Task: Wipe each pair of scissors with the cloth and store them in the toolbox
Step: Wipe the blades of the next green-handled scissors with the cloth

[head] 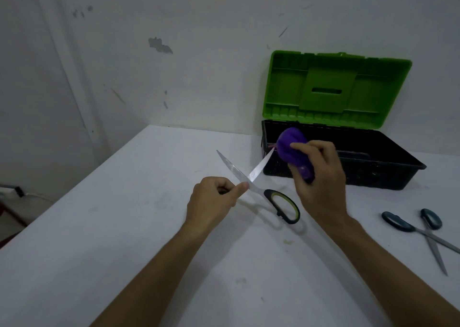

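Note:
My left hand grips one handle of the black-and-green scissors, held above the white table with the blades spread apart. My right hand is closed around a bunched purple cloth, which touches the tip of the right-pointing blade. The other handle ring hangs free between my hands. Behind the cloth stands the toolbox, its black tray open and its green lid raised against the wall. A second pair of scissors with dark blue handles lies open on the table at the right.
The white table reaches the wall at the back and ends at its left edge, beyond which the floor and a white power strip show. Something pink lies inside the toolbox, mostly hidden.

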{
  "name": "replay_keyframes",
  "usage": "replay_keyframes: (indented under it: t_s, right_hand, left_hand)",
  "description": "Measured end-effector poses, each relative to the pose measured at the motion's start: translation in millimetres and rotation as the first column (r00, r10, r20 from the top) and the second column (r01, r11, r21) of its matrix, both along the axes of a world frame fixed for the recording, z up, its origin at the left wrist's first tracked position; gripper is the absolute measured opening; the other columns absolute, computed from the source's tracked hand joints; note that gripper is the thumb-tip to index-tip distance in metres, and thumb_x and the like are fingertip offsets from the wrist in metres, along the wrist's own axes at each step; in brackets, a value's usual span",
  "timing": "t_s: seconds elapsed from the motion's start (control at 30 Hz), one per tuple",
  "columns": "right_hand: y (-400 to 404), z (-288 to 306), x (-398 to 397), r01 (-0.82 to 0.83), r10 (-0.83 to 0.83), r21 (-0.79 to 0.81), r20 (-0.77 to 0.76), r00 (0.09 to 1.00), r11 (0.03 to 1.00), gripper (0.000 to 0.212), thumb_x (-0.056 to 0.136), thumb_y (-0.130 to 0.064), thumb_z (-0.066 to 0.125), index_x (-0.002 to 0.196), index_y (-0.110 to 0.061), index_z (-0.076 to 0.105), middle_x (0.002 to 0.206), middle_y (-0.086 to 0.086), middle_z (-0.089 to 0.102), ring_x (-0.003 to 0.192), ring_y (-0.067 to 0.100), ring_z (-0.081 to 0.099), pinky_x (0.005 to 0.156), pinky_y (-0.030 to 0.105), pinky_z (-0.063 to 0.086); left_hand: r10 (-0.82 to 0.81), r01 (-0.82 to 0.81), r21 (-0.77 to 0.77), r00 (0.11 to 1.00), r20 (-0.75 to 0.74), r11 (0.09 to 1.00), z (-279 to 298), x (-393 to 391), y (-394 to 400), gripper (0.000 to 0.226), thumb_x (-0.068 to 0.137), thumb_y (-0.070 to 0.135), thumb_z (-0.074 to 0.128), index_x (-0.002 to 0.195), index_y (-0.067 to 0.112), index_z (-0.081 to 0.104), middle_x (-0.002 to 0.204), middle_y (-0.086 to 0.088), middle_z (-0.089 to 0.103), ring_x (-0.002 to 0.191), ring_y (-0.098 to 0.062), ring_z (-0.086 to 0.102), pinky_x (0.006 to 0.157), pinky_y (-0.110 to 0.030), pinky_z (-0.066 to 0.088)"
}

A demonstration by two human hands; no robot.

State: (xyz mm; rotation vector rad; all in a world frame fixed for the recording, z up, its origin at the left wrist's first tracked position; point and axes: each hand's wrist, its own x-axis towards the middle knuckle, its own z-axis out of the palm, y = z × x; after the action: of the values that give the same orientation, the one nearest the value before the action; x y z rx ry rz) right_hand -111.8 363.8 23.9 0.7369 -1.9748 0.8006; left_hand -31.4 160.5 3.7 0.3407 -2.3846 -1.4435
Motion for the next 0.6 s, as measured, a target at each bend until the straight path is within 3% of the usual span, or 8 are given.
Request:
replay_keyframes:
  t_s: [0.07, 0.13, 0.2, 0.3, 0.37, 0.5, 0.6]
  right_hand:
    - [0, 6, 3, 0.001, 0.012, -0.197, 0.064, 0.998, 0.98, 0.043, 0.082, -0.006, 0.072, 0.123, -0.009, 0.058, 0.118, 0.011, 0.048, 0.106, 0.012, 0.049, 0.089, 0.016, 0.043]
    - [1, 9, 7, -0.029, 0.061, -0.261, 0.116, 0.991, 0.965, 0.043, 0.083, -0.007, 0.072, 0.123, -0.008, 0.057, 0.119, 0.011, 0.047, 0.106, 0.012, 0.049, 0.089, 0.01, 0.039]
    - [1, 8, 12, -0.113, 0.144, -0.191, 0.161, 0.976, 0.975, 0.044, 0.08, -0.007, 0.075, 0.121, -0.009, 0.058, 0.118, 0.008, 0.048, 0.105, 0.014, 0.052, 0.09, 0.012, 0.04]
    - [-2, 5, 17, -0.209, 0.212, -0.039, 0.191, 0.958, 0.977, 0.046, 0.079, -0.01, 0.077, 0.121, -0.012, 0.06, 0.118, 0.002, 0.05, 0.104, 0.011, 0.053, 0.087, 0.011, 0.041]
    - [-4, 5, 18, -0.224, 0.22, 0.0, 0.19, 0.957, 0.975, 0.048, 0.078, -0.013, 0.077, 0.122, -0.011, 0.059, 0.119, 0.001, 0.05, 0.104, 0.01, 0.052, 0.086, 0.009, 0.042]
    - [-3, 12, 18, -0.225, 0.215, 0.055, 0.144, 0.966, 0.973, 0.05, 0.078, -0.015, 0.078, 0.124, -0.011, 0.059, 0.12, 0.002, 0.054, 0.106, 0.012, 0.053, 0.088, 0.013, 0.045]
    - [-3, 18, 18, -0.227, 0.234, 0.201, -0.016, 0.972, 0.953, 0.046, 0.082, -0.016, 0.076, 0.125, -0.01, 0.062, 0.121, 0.007, 0.058, 0.11, 0.02, 0.055, 0.092, 0.027, 0.048]
  left_hand:
    - [-0.017, 0.017, -0.005, 1.0, 0.022, 1.0, 1, 1, 0, 0.043, 0.084, 0.056, 0.066, 0.061, 0.019, 0.066, 0.056, 0.007, 0.067, 0.048, -0.002, 0.056, 0.058, -0.023, 0.043]
    - [-0.022, 0.02, 0.033, 0.999, 0.033, 0.999, 2, 2, -2, 0.043, 0.086, 0.05, 0.066, 0.064, 0.013, 0.066, 0.055, 0.006, 0.066, 0.045, -0.004, 0.053, 0.055, -0.021, 0.041]
    - [-0.057, 0.051, 0.179, 0.998, 0.032, 0.982, 4, 1, -4, 0.038, 0.088, 0.041, 0.067, 0.069, 0.008, 0.065, 0.055, 0.003, 0.064, 0.049, -0.011, 0.054, 0.052, -0.022, 0.041]
    - [-0.137, 0.126, 0.469, 0.99, -0.009, 0.874, 12, 1, 0, 0.021, 0.092, 0.025, 0.066, 0.082, 0.007, 0.066, 0.062, -0.004, 0.061, 0.061, -0.02, 0.064, 0.056, -0.029, 0.048]
    - [-0.143, 0.141, 0.545, 0.989, -0.039, 0.826, 16, 2, 3, 0.014, 0.093, 0.021, 0.065, 0.094, 0.006, 0.066, 0.066, -0.004, 0.06, 0.057, -0.018, 0.064, 0.056, -0.027, 0.051]
    - [-0.134, 0.139, 0.44, 0.99, -0.044, 0.887, 15, 1, 1, 0.013, 0.095, 0.018, 0.062, 0.095, 0.008, 0.069, 0.068, -0.004, 0.06, 0.052, -0.016, 0.061, 0.051, -0.025, 0.048]
    - [-0.147, 0.146, 0.386, 0.989, -0.027, 0.911, 12, 2, 2, 0.02, 0.093, 0.024, 0.065, 0.086, 0.006, 0.072, 0.057, 0.0, 0.053, 0.042, -0.015, 0.048, 0.048, -0.027, 0.036]
